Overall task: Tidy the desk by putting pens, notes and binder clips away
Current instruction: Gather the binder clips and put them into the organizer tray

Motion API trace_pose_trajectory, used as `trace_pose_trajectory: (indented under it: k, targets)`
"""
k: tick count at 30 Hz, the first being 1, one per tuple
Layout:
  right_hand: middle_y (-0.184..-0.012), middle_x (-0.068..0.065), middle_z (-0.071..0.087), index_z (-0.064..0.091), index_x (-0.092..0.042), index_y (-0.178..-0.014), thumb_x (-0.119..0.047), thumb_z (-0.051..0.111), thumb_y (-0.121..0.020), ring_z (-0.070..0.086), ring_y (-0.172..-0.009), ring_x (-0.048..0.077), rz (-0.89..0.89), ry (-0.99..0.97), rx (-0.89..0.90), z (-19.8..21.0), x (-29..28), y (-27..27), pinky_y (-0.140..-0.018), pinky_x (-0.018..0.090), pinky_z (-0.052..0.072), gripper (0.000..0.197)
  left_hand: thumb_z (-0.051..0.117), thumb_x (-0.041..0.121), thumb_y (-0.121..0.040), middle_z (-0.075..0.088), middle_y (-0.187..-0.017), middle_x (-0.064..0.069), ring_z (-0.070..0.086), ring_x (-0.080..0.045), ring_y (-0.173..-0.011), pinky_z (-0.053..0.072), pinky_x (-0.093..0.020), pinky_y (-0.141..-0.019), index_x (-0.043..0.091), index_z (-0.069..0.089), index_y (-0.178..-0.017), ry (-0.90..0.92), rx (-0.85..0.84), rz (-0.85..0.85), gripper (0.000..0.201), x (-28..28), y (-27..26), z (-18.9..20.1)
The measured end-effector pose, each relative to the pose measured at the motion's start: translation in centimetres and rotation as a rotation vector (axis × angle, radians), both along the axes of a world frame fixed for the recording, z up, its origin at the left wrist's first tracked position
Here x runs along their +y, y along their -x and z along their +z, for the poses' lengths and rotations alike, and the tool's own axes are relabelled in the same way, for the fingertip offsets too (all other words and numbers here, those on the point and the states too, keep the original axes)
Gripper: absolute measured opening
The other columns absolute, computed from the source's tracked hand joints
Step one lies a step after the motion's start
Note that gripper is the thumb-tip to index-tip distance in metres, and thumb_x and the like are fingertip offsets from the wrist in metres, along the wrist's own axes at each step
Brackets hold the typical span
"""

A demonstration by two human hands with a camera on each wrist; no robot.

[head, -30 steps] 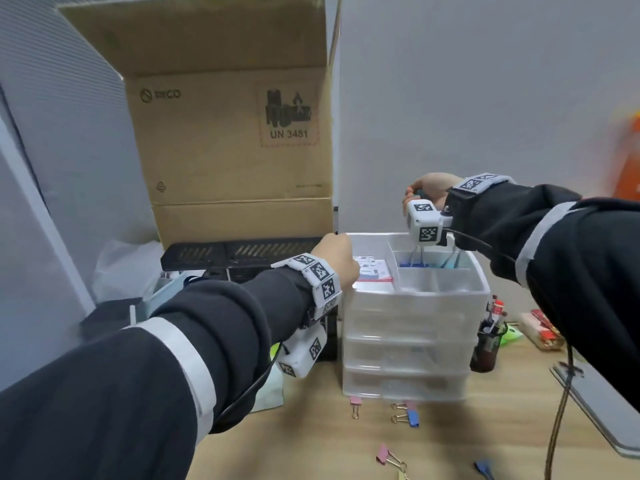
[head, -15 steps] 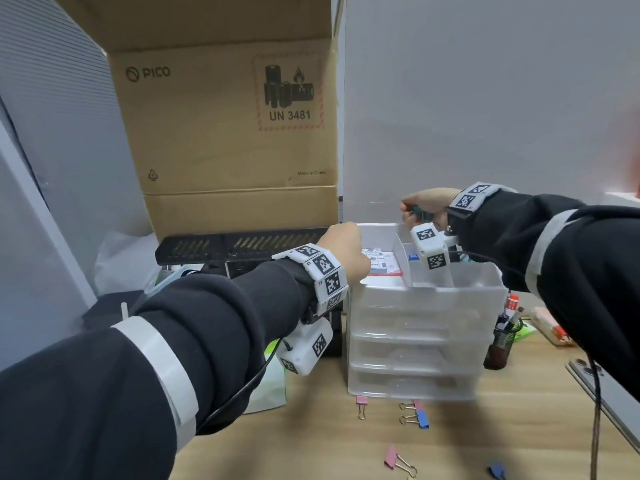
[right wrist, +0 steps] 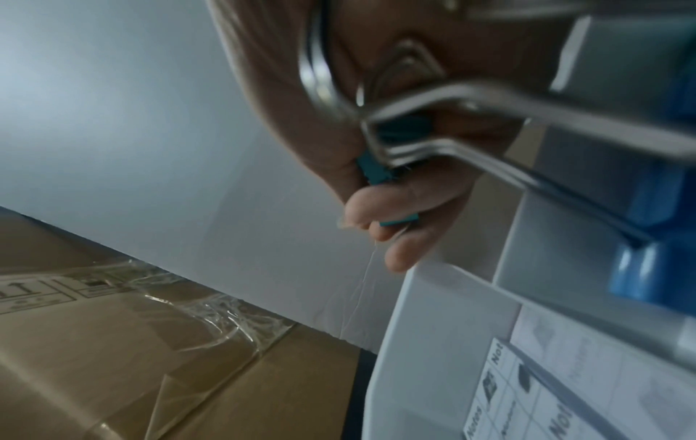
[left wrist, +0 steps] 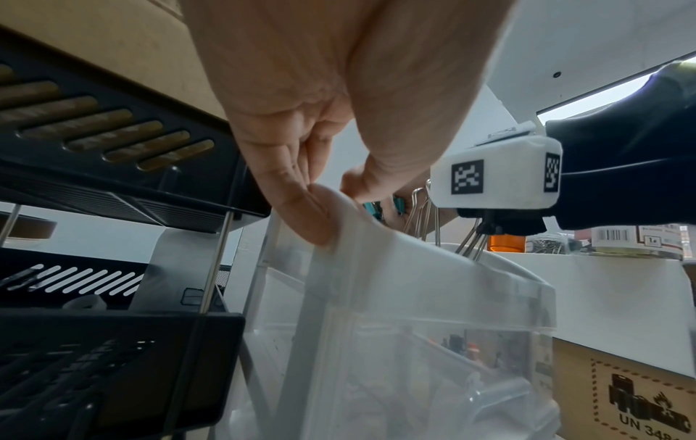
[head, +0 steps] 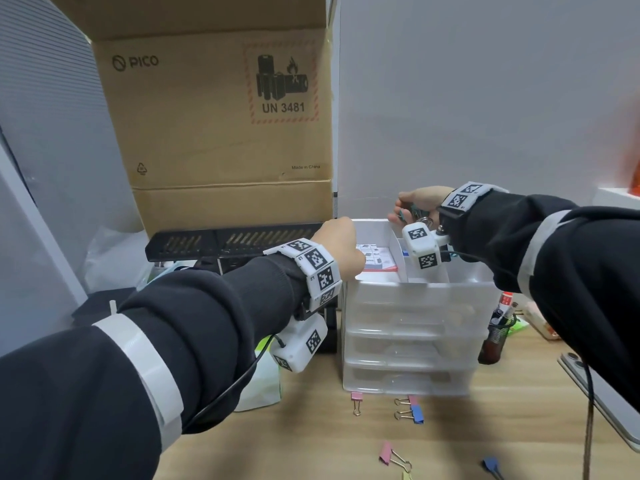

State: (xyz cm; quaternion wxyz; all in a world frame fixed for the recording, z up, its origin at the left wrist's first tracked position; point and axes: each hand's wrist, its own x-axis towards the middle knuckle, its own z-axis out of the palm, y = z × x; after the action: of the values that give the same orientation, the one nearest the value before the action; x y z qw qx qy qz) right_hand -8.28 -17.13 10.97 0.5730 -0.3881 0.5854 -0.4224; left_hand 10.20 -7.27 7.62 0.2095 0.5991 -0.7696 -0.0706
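Observation:
A translucent white drawer organizer [head: 415, 323] stands on the wooden desk, with a notes pad [head: 375, 259] lying in its open top tray. My left hand [head: 341, 244] holds the tray's left rim [left wrist: 376, 238]: the fingertips [left wrist: 312, 220] press on its outer side and the thumb reaches over it. My right hand [head: 415, 206] hovers just above the tray's back edge and grips a bunch of teal binder clips [right wrist: 391, 140], whose silver wire handles [left wrist: 421, 214] hang down. Loose binder clips lie on the desk in front: pink [head: 356, 401], pink and blue [head: 412, 408], pink [head: 391, 455], blue [head: 491, 465].
A tall cardboard box [head: 214, 133] and a black slotted rack [head: 225, 242] stand behind and to the left of the organizer. A dark pen holder [head: 497, 334] with markers sits to its right. A flat grey device [head: 606, 403] lies at the desk's right edge.
My right hand has come down with the teal clips, closer to the tray's back edge. My left hand has stayed on the organizer's left rim.

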Motion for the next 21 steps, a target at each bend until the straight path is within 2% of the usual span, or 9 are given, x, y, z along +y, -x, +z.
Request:
trace_pose_trajectory:
  k: [2,4,7,9,11,15,17,19,21]
  targets:
    - [-0.062,0.003,0.055,0.049,-0.011,-0.073,-0.031,0.042,-0.104,0.06,-0.063,0.012,-0.002,-0.001,0.007,-0.1,-0.2,0.2,-0.034,0.012,0.039,0.038,0.053,0.011,-0.093,0.042,-0.074,0.001,0.042,-0.018,-0.067,0.033,-0.024,-0.052,0.012,0.044,-0.087,-0.002,-0.008,-0.005,0.011,0.1,0.0,0.1]
    - [-0.055,0.004,0.058,0.05,-0.012,-0.073,-0.03,0.045,-0.103,0.057,-0.06,0.009,-0.006,0.0,0.077,0.0,0.0,0.2,-0.032,0.011,0.037,0.036,0.053,0.011,-0.094,0.043,-0.075,0.001,0.043,-0.018,-0.066,0.034,-0.024,-0.052,0.011,0.046,-0.091,-0.009,-0.01,-0.008,0.008,0.1,-0.1,0.2]
    - [-0.052,0.004,0.056,0.053,-0.011,-0.067,-0.023,0.049,-0.1,0.049,-0.038,0.011,-0.012,0.085,0.427,0.0,0.4,0.0,-0.035,0.014,0.035,0.035,0.052,0.011,-0.094,0.042,-0.074,0.001,0.041,-0.016,-0.062,0.034,-0.024,-0.05,0.013,0.042,-0.085,-0.017,-0.015,-0.007,0.013,0.1,-0.1,0.2]
    - [-0.051,0.003,0.057,0.059,-0.011,-0.066,-0.019,0.053,-0.093,0.048,-0.042,0.017,-0.054,0.168,0.703,0.0,0.7,0.0,-0.044,0.019,0.038,0.029,0.051,0.011,-0.094,0.042,-0.075,0.0,0.041,-0.015,-0.062,0.034,-0.024,-0.051,0.011,0.043,-0.087,-0.02,-0.014,-0.002,0.011,0.1,0.0,0.2]
    - [-0.052,0.002,0.059,0.064,-0.011,-0.069,-0.02,0.052,-0.089,0.05,-0.043,0.018,-0.072,0.188,0.828,0.4,0.9,-0.1,-0.048,0.022,0.041,0.024,0.051,0.01,-0.094,0.047,-0.08,-0.001,0.046,-0.017,-0.065,0.036,-0.024,-0.051,0.01,0.046,-0.093,-0.025,-0.009,-0.005,0.005,0.2,0.0,0.2]
    - [-0.036,-0.002,0.054,0.056,-0.01,-0.065,-0.012,0.052,-0.093,0.05,-0.035,0.014,0.131,0.102,1.066,1.4,2.4,-0.3,-0.029,0.013,0.034,0.028,0.052,0.009,-0.094,0.049,-0.083,-0.004,0.048,-0.021,-0.07,0.037,-0.025,-0.052,0.01,0.047,-0.094,-0.026,-0.012,-0.009,0.005,0.3,0.0,0.2]
    - [-0.045,-0.002,0.058,0.053,-0.011,-0.067,-0.011,0.056,-0.094,0.055,-0.046,0.015,0.229,0.116,1.116,1.9,2.9,-0.5,-0.026,0.014,0.036,0.027,0.051,0.009,-0.094,0.047,-0.079,-0.002,0.048,-0.02,-0.069,0.036,-0.024,-0.051,0.009,0.047,-0.095,-0.028,-0.01,-0.003,0.005,0.4,0.1,0.2]
    - [-0.059,0.002,0.057,0.051,-0.009,-0.069,-0.011,0.055,-0.095,0.053,-0.051,0.018,0.281,0.054,1.176,2.0,2.9,-0.9,-0.038,0.02,0.045,0.026,0.051,0.008,-0.094,0.048,-0.082,-0.003,0.048,-0.021,-0.071,0.037,-0.024,-0.052,0.009,0.048,-0.095,-0.03,-0.008,0.0,0.004,0.4,0.1,0.3]
    - [-0.067,0.006,0.051,0.05,-0.006,-0.071,-0.016,0.053,-0.097,0.045,-0.055,0.019,0.302,-0.053,1.264,1.9,2.9,-1.7,-0.051,0.028,0.043,0.027,0.051,0.009,-0.094,0.049,-0.084,-0.004,0.047,-0.019,-0.069,0.036,-0.024,-0.052,0.009,0.048,-0.096,-0.031,-0.005,0.002,0.003,0.5,0.1,0.3]
